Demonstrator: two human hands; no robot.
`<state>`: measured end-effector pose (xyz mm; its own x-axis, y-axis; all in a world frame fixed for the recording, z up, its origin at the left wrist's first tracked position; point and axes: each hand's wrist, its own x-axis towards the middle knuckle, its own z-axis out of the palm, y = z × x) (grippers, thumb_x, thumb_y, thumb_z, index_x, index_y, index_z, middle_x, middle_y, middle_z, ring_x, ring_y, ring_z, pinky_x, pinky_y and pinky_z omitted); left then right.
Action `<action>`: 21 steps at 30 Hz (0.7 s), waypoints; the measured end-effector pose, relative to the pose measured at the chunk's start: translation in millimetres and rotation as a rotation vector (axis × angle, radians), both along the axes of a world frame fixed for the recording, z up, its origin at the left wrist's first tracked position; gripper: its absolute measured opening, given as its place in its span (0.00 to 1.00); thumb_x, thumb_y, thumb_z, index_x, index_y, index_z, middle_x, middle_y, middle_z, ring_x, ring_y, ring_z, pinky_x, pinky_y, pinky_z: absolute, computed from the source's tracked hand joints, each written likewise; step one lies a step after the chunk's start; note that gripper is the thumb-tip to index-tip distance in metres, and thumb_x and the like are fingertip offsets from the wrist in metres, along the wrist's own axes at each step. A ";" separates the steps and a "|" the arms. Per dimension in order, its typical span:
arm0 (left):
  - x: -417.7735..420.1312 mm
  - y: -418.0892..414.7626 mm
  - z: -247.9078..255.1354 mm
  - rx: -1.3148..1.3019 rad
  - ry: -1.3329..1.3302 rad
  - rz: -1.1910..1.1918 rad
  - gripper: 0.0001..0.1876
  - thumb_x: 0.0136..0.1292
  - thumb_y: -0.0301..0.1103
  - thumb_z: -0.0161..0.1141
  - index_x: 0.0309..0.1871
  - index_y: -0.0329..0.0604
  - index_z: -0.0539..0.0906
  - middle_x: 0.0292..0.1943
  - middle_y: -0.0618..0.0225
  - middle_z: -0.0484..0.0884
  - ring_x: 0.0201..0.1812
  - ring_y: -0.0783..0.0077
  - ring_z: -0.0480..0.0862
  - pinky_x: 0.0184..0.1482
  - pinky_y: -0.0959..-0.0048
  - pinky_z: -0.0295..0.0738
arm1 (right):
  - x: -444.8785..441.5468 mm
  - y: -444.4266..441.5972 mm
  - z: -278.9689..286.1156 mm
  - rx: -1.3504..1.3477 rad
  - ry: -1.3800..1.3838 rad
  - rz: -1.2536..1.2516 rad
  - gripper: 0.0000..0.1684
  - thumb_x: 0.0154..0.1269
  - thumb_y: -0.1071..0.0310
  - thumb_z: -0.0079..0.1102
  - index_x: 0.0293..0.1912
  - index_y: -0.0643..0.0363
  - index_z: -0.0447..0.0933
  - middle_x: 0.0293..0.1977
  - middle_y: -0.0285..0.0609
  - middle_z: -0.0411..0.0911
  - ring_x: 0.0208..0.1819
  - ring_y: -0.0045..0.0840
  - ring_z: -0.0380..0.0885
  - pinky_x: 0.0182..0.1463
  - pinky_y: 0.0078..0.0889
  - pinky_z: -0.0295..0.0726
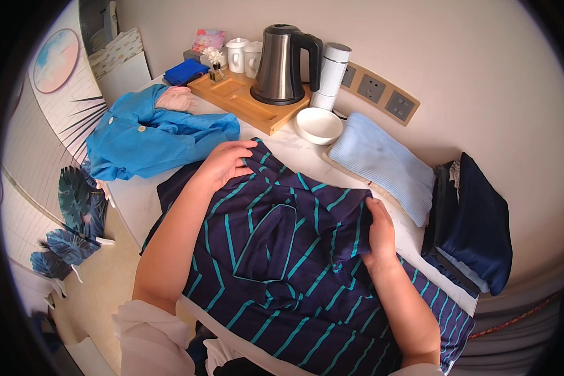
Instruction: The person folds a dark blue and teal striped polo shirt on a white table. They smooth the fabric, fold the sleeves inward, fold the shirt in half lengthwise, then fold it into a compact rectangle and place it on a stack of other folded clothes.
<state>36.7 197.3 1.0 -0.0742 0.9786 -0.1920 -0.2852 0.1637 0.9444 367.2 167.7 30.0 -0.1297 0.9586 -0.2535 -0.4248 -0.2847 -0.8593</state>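
A dark navy garment with teal stripes point(310, 291) lies spread and wrinkled over the white marbled table, its lower part reaching the near edge. A teal-edged placket forms a loop at its middle. My left hand point(228, 164) pinches the garment's upper edge at the left, fingers on the cloth near the collar. My right hand point(379, 228) grips the cloth at the upper right, its fingers partly hidden behind the fabric. Left of the garment lies a crumpled blue garment with pale buttons point(164, 136).
A wooden tray point(282, 123) holds a steel electric kettle point(277, 66) and lidded white mugs point(236, 54). Beside it stand a white flask point(331, 75) and a white bowl point(318, 126). Folded light-blue knitwear point(385, 162) and dark folded clothes point(474, 230) lie along the wall.
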 end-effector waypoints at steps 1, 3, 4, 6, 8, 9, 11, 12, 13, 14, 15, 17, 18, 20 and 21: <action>1.6 0.2 0.1 -0.009 0.008 0.011 0.17 0.66 0.27 0.57 0.58 0.40 0.81 0.39 0.74 0.76 0.39 0.79 0.79 0.47 0.69 0.81 | 3.6 5.8 -2.5 -0.023 -0.060 0.039 0.15 0.73 0.67 0.52 0.57 0.57 0.71 0.52 0.40 0.77 0.48 0.20 0.77 0.55 0.23 0.76; 6.5 -0.2 1.6 0.001 0.083 0.050 0.16 0.67 0.29 0.58 0.58 0.42 0.82 0.39 0.76 0.77 0.38 0.81 0.79 0.45 0.72 0.79 | 4.0 9.9 -11.4 0.120 -0.229 0.063 0.23 0.69 0.72 0.55 0.62 0.58 0.69 0.53 0.46 0.77 0.50 0.22 0.78 0.56 0.24 0.76; 10.0 -0.6 2.8 0.006 0.121 0.070 0.16 0.67 0.30 0.59 0.57 0.43 0.82 0.39 0.78 0.78 0.38 0.82 0.79 0.44 0.74 0.78 | 1.0 8.4 -17.6 0.286 -0.337 0.047 0.25 0.67 0.74 0.57 0.63 0.59 0.68 0.51 0.48 0.78 0.50 0.23 0.78 0.56 0.25 0.77; 21.0 -3.1 6.3 0.019 0.223 0.115 0.14 0.67 0.31 0.60 0.54 0.45 0.84 0.42 0.76 0.79 0.42 0.80 0.79 0.47 0.71 0.78 | -4.8 3.4 -19.1 0.505 -0.495 0.025 0.35 0.60 0.80 0.61 0.67 0.58 0.67 0.48 0.49 0.80 0.51 0.24 0.78 0.58 0.27 0.75; 29.3 -3.8 7.8 0.008 0.320 0.142 0.12 0.66 0.30 0.60 0.52 0.43 0.86 0.46 0.73 0.82 0.44 0.79 0.79 0.49 0.74 0.75 | -2.6 4.7 -22.8 0.600 -0.668 0.119 0.30 0.59 0.80 0.60 0.63 0.59 0.71 0.49 0.48 0.80 0.51 0.23 0.78 0.57 0.26 0.75; 27.7 -1.0 2.8 0.085 0.377 0.098 0.12 0.65 0.29 0.61 0.51 0.43 0.86 0.46 0.72 0.82 0.44 0.79 0.79 0.48 0.76 0.74 | -0.6 5.6 -24.6 0.649 -0.755 0.166 0.28 0.59 0.80 0.60 0.61 0.59 0.73 0.50 0.47 0.80 0.51 0.23 0.78 0.57 0.25 0.75; 18.6 3.9 -12.5 0.237 0.494 0.020 0.12 0.64 0.28 0.61 0.50 0.41 0.87 0.46 0.70 0.83 0.44 0.79 0.79 0.48 0.79 0.73 | -2.3 6.1 -28.8 0.708 -0.818 0.125 0.19 0.59 0.78 0.62 0.52 0.62 0.80 0.45 0.45 0.83 0.45 0.25 0.81 0.52 0.25 0.77; 20.9 1.9 -9.0 0.220 0.515 -0.008 0.14 0.61 0.23 0.59 0.49 0.38 0.87 0.47 0.68 0.85 0.43 0.79 0.79 0.48 0.81 0.73 | -3.8 3.0 -21.9 0.678 -0.848 0.098 0.18 0.60 0.77 0.63 0.51 0.62 0.80 0.43 0.46 0.83 0.44 0.25 0.82 0.51 0.26 0.78; 23.1 1.2 -7.5 0.211 0.520 -0.012 0.15 0.61 0.22 0.57 0.50 0.38 0.87 0.47 0.67 0.84 0.43 0.79 0.79 0.48 0.81 0.72 | -4.9 1.0 -17.8 0.648 -0.878 0.072 0.17 0.60 0.77 0.63 0.51 0.63 0.81 0.41 0.46 0.84 0.42 0.26 0.82 0.49 0.26 0.78; 24.8 0.8 -6.6 0.201 0.524 -0.016 0.16 0.60 0.21 0.56 0.50 0.38 0.87 0.48 0.67 0.84 0.43 0.80 0.79 0.48 0.82 0.72 | -5.2 0.7 -17.9 0.708 -0.900 0.002 0.12 0.62 0.74 0.65 0.46 0.64 0.80 0.32 0.43 0.83 0.34 0.24 0.81 0.43 0.25 0.78; 25.7 1.0 -4.6 0.197 0.528 -0.020 0.17 0.59 0.20 0.55 0.50 0.37 0.86 0.49 0.67 0.84 0.43 0.80 0.79 0.48 0.82 0.72 | -4.4 1.4 -17.6 0.711 -0.885 -0.032 0.10 0.63 0.74 0.65 0.44 0.65 0.80 0.31 0.42 0.82 0.32 0.22 0.79 0.42 0.24 0.77; 19.7 0.7 -2.3 0.167 0.507 -0.013 0.20 0.59 0.20 0.53 0.55 0.39 0.83 0.51 0.65 0.82 0.45 0.78 0.79 0.43 0.80 0.76 | -3.7 3.8 -19.9 0.716 -0.851 -0.096 0.08 0.65 0.72 0.65 0.41 0.66 0.78 0.28 0.41 0.80 0.29 0.19 0.76 0.38 0.22 0.76; 19.1 -2.9 4.2 0.103 0.477 -0.008 0.21 0.61 0.21 0.53 0.58 0.40 0.82 0.53 0.65 0.81 0.47 0.76 0.79 0.41 0.79 0.78 | -4.7 3.9 -22.3 0.686 -0.787 -0.100 0.11 0.70 0.67 0.62 0.39 0.65 0.74 0.23 0.37 0.74 0.25 0.16 0.68 0.31 0.21 0.70; 14.5 -6.7 7.9 0.093 0.581 0.054 0.25 0.63 0.23 0.55 0.65 0.45 0.75 0.54 0.65 0.79 0.46 0.74 0.80 0.32 0.78 0.80 | -6.6 4.9 -20.2 0.596 -0.833 -0.070 0.12 0.72 0.64 0.59 0.40 0.64 0.72 0.21 0.35 0.71 0.23 0.15 0.64 0.29 0.23 0.66; 13.9 -12.2 16.4 0.172 0.643 0.080 0.25 0.63 0.23 0.58 0.65 0.46 0.75 0.51 0.66 0.78 0.43 0.73 0.80 0.34 0.78 0.79 | -7.3 5.0 -19.1 0.548 -0.854 -0.057 0.12 0.73 0.63 0.58 0.41 0.63 0.72 0.20 0.34 0.69 0.23 0.15 0.63 0.28 0.23 0.65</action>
<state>50.6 185.1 17.4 -0.1952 0.9781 0.0727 0.3384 -0.0024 0.9410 360.0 172.7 10.9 -0.0611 0.9697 0.2366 0.3919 0.2413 -0.8878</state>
